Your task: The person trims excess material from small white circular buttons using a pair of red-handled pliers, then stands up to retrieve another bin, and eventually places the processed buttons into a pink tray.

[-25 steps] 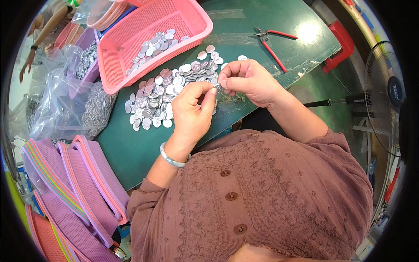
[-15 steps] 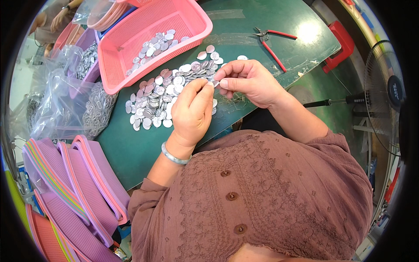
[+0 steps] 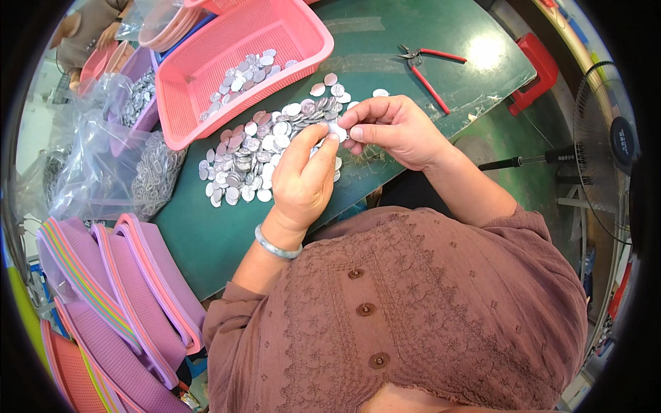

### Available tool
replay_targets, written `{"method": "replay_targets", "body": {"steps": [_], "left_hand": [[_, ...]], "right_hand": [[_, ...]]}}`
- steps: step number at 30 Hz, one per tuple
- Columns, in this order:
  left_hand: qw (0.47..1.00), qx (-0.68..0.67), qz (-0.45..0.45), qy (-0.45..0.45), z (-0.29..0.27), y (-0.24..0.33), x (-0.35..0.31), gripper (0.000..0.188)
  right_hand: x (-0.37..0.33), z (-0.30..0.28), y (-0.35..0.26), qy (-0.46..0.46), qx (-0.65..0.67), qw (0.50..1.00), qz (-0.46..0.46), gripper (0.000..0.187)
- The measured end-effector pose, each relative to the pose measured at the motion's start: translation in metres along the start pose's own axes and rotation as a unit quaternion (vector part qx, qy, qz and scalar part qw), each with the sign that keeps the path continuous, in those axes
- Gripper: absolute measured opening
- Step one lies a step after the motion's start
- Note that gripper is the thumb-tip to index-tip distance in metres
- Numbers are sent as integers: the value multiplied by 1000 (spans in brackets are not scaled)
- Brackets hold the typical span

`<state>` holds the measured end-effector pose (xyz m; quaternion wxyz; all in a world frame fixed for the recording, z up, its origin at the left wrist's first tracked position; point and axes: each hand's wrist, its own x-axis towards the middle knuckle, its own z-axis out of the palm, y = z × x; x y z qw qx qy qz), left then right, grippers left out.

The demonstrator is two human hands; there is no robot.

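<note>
My left hand (image 3: 304, 172), with a bangle on its wrist, pinches a round silver disc (image 3: 337, 131) between thumb and fingertips. From the other side my right hand (image 3: 392, 131) closes thumb and forefinger at the disc's right edge; a small ring-like bit shows there, too small to make out well. Beneath and left of my hands spreads a pile of silver discs (image 3: 242, 160) on the green table (image 3: 200, 241). Beyond the pile stands a pink basket (image 3: 206, 62) with more discs in it.
Red-handled pliers (image 3: 432, 88) lie opened at the far right of the table. At left are a clear bag of metal links (image 3: 155, 172), a purple basket of discs (image 3: 141, 103) and stacked purple baskets (image 3: 148, 275). A fan (image 3: 606, 148) stands right. Another person (image 3: 86, 41) is at far left.
The disc between my hands has turned so its flat face shows more. My hands have barely shifted. At far left, the other person's arms have moved down toward a pink basket.
</note>
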<state>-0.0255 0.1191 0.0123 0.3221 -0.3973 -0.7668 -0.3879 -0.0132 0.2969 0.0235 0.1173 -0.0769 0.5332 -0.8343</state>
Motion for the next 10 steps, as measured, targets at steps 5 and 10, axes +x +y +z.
{"method": "replay_targets", "body": {"steps": [5, 10], "left_hand": [[998, -4, -53, -44, -7, 9, 3, 12], [990, 73, -108, 50, -23, -39, -11, 16]], "right_hand": [[-5, -1, -1, 4, -34, 999, 13, 17], [-13, -20, 15, 48, -279, 957, 62, 37]]}}
